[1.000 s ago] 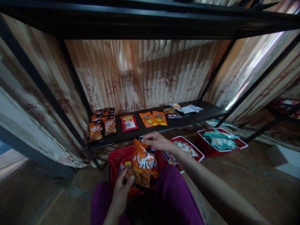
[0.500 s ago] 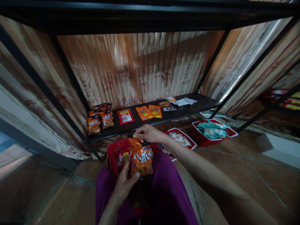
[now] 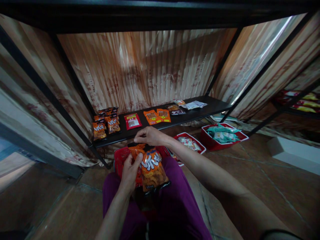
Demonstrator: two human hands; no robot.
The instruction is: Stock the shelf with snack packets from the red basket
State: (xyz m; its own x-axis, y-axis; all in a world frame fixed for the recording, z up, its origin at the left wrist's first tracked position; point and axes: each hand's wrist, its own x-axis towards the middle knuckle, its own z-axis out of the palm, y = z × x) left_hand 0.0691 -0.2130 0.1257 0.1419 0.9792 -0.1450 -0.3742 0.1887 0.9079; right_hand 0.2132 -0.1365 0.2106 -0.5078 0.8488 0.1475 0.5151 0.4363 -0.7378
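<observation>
An orange snack bag (image 3: 151, 166) with white lettering is held over a red basket (image 3: 119, 159) between my knees. My right hand (image 3: 150, 136) pinches the bag's top edge. My left hand (image 3: 130, 173) grips its left side, fingers curled on it. A low black shelf (image 3: 212, 106) just beyond holds more packets: matching orange bags (image 3: 105, 124) stacked at the left end, a red packet (image 3: 132, 121), two orange flat packets (image 3: 157, 116) and pale packets (image 3: 192, 105) at the right.
Two more red baskets stand on the tiled floor under the shelf, one with mixed packets (image 3: 190, 143), one with teal packets (image 3: 222, 135). Striped wrapping covers the wall behind. A black frame bar (image 3: 150, 16) runs overhead. A white box (image 3: 292, 153) lies at right.
The bag has been turned and lifted closer to me, its lower end now over my lap. My left hand slid up from the bag's bottom to its left side.
</observation>
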